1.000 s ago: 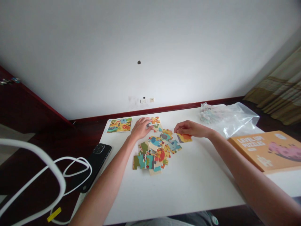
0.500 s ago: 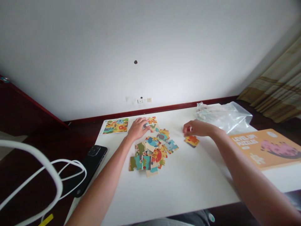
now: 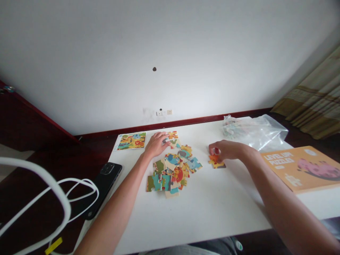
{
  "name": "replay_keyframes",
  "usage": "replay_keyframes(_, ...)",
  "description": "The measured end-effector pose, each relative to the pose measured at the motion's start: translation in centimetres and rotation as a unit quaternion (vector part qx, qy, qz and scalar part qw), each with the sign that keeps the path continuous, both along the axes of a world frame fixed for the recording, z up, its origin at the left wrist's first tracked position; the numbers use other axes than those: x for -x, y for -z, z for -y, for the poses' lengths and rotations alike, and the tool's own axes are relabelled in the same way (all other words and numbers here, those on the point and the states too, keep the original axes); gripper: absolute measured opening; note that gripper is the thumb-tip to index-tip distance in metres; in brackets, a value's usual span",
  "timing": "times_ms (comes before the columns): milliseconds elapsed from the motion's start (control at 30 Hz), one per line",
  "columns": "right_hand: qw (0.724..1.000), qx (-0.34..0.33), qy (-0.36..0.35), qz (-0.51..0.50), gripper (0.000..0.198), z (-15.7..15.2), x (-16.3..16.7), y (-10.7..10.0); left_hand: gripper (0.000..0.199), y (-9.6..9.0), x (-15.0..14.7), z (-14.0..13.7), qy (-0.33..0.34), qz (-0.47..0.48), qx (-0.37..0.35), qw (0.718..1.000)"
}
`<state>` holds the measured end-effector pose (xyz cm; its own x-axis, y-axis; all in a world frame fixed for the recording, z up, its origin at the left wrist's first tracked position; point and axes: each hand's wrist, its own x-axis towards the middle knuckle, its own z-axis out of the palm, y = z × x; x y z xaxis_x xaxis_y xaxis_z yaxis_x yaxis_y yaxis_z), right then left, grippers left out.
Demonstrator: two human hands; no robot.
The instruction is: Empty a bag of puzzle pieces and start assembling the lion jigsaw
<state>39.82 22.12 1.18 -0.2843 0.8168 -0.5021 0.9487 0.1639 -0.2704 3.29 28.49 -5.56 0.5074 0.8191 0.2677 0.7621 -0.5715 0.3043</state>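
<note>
Orange-and-yellow flat jigsaw piece [image 3: 218, 164] lies beneath the bare right hand [image 3: 225, 150], fingers curled narrowly, grip impossible to tell, best handled lightly by its edges.

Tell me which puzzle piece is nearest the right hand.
The orange-yellow piece beneath the right hand; it alone lies off to the right, apart from the heaped pieces.

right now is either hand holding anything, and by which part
Cannot be told: the right hand is at the far edge of the orange piece, the left hand by other pieces, neither grip clear.
</note>
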Motion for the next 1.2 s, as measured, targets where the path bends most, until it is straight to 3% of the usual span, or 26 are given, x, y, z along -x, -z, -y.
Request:
replay_keyframes(333, 1.000, 0.017, -0.013, -0.015, 0.014, -0.1, -0.6, -0.3, 0.048, 0.1, 0.0, -0.1, 0.001, 0.001, 0.006, 1.000)
replay_keyframes(533, 1.000, 0.011, 0.014, 0.014, 0.021, 0.0, 0.0, -0.7, 0.051, 0.0, 0.0, 0.0, 0.004, 0.002, 0.004, 1.000)
replay_keyframes(767, 0.999, 0.025, 0.034, -0.019, 0.018, -0.6, -0.5, -0.2, 0.064, -0.3, 0.1, 0.2, 0.010, 0.002, 0.019, 1.000)
replay_keyframes(967, 0.999, 0.031, 0.028, -0.020, 0.019, -0.2, -0.2, -0.9, 0.057, 0.0, 0.1, 0.1, 0.026, -0.013, 0.030, 0.999)
replay_keyframes(1200, 0.997, -0.050, 0.056, 0.026, 0.026, -0.5, 0.3, 0.1, 0.057, 0.3, 0.1, -0.1, 0.012, -0.010, 0.021, 1.000)
